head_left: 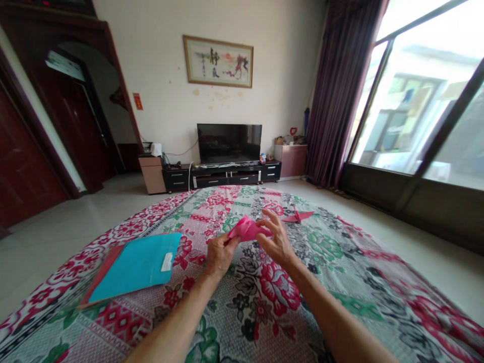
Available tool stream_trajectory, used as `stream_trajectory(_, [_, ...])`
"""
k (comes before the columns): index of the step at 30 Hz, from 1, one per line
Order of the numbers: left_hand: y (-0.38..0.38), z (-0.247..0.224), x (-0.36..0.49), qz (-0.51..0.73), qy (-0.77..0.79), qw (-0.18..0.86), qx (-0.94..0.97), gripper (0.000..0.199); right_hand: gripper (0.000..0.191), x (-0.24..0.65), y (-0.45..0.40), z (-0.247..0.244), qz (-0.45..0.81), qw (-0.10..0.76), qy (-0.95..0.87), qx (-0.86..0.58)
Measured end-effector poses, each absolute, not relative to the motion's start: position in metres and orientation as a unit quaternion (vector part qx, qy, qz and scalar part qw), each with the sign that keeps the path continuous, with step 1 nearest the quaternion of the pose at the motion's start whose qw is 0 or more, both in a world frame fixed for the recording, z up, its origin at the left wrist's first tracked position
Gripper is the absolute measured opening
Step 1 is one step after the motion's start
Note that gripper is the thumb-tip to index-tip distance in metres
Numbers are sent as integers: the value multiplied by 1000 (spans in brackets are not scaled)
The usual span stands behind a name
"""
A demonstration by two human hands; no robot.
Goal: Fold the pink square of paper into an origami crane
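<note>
Paper (244, 230) bright pink, folded, peaked; left hand (220, 254) pinching one end, right hand (279, 243) at other, grip unclear

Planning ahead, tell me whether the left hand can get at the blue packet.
Probably yes: only patterned cloth lies between the left hand and blue packet, though that hand pinches pink paper.

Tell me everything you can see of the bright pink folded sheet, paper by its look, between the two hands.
The bright pink folded sheet looks like thin paper, with creased, overlapping layers, a raised middle and a narrower right part. It lies roughly crosswise in view, over the floral-patterned cloth; contact with the cloth is unclear. The left hand pinches its left end. The right hand's spread fingers partly cover its right end; their grip is unclear.
</note>
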State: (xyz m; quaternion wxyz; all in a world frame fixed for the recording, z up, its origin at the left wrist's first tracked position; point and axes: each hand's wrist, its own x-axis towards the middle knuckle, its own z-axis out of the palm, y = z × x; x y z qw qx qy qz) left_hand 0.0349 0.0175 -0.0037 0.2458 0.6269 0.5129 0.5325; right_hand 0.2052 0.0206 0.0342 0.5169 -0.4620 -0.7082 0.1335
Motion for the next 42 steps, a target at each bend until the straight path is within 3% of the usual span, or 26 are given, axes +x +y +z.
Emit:
stream_trajectory(7, [14,-3,38,528,496,234,649,28,14,203,14,48,121,583,-708,-381])
stream_trajectory(21, [11,2,37,519,438,262,686,24,24,210,13,59,346,465,-735,-351])
stream_trajectory(42, [8,4,39,501,448,246,698,24,13,210,17,49,354,516,-698,-349])
